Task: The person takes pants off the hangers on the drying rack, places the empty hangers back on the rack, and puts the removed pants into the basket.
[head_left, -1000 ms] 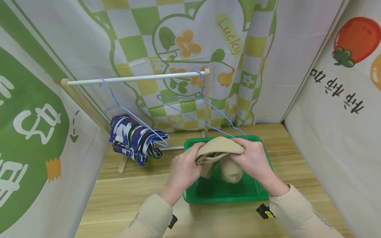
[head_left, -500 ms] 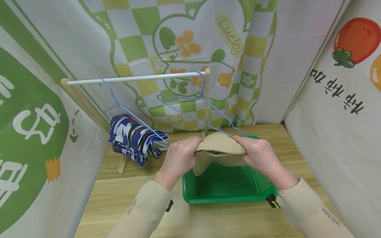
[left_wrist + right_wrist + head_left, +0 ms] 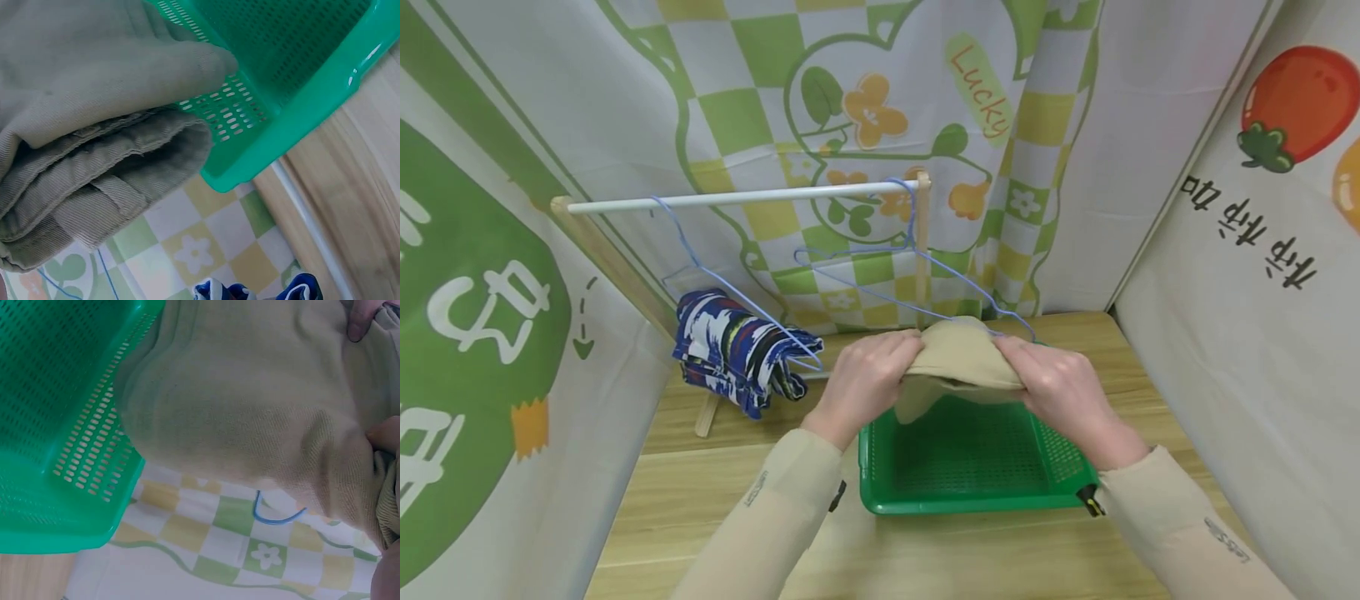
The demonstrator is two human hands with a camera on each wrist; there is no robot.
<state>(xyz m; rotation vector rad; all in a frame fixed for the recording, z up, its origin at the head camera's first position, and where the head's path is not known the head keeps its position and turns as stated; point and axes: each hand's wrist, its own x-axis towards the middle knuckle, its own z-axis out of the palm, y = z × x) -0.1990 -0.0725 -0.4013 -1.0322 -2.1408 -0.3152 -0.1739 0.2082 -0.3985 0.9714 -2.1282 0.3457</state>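
Both hands hold a pair of folded khaki trousers (image 3: 962, 354) above the green basket. My left hand (image 3: 865, 379) grips the left end of the waist and my right hand (image 3: 1063, 387) the right end. In the left wrist view, the waistband (image 3: 119, 178) shows its open folds and what looks like a belt loop. The lower part of the trousers hangs toward the basket. Just behind their upper edge is the lower bar of a blue wire hanger (image 3: 966, 286), partly hidden by the cloth. Its curved end (image 3: 275, 520) shows past the cloth in the right wrist view.
The green basket (image 3: 977, 504) stands on the wooden table (image 3: 925, 558). A clothes rack's white rail (image 3: 737, 198) carries that hanger and, farther left, another blue hanger (image 3: 745, 297) with folded blue patterned clothing (image 3: 722, 342) over it. Printed curtain (image 3: 737, 83) hangs behind.
Both hands have raised the trousers and moved them away from me, up to the right hanger, whose lower end has shifted slightly right. The dangling part hangs less low over the basket.
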